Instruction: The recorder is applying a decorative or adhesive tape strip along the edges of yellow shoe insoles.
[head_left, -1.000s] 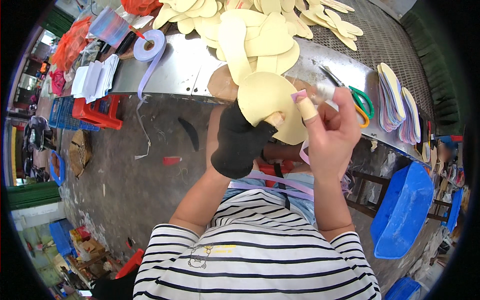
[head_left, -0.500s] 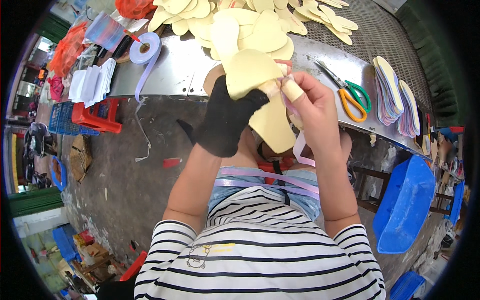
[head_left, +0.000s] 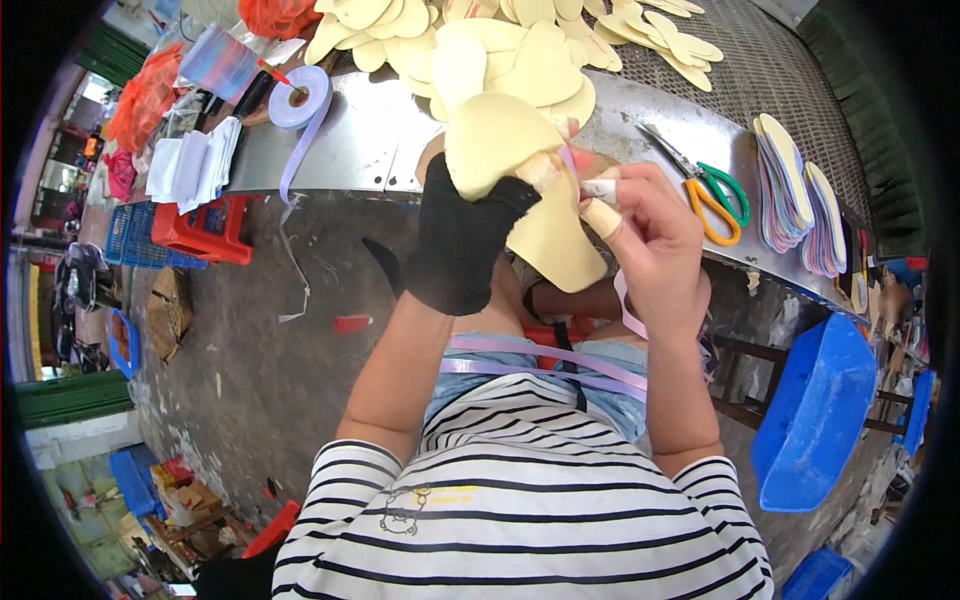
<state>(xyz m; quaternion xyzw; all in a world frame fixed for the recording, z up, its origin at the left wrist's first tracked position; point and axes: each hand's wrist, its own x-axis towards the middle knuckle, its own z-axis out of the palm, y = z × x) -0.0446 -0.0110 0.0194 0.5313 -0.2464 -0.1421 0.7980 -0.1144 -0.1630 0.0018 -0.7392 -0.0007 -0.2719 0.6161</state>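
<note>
My left hand (head_left: 462,240), in a black glove with bare fingertips, grips pale yellow insoles (head_left: 500,140). Its thumb presses on their face near the middle, and one insole's narrower part hangs below. A narrow lilac ribbon (head_left: 568,163) shows at the insoles' right edge, beside the thumb. Just right of that edge is my right hand (head_left: 660,245), fingers bent and pinched together, tape wrapped on the thumb and a finger. The pinch appears to be on the ribbon, a length of which hangs below that hand. More lilac ribbon lies across my lap.
A heap of yellow insoles (head_left: 530,65) covers the metal table (head_left: 350,140) ahead. Scissors (head_left: 705,190) and stacked insoles (head_left: 785,190) lie right. Left are a ribbon roll (head_left: 313,105), white papers (head_left: 195,165) and a red stool (head_left: 205,232). A blue basin (head_left: 815,410) stands lower right.
My right hand has drawn back to the right, away from the insoles' edge, its fingers still pinched. My left hand keeps its grip, and the insoles have tilted slightly.
</note>
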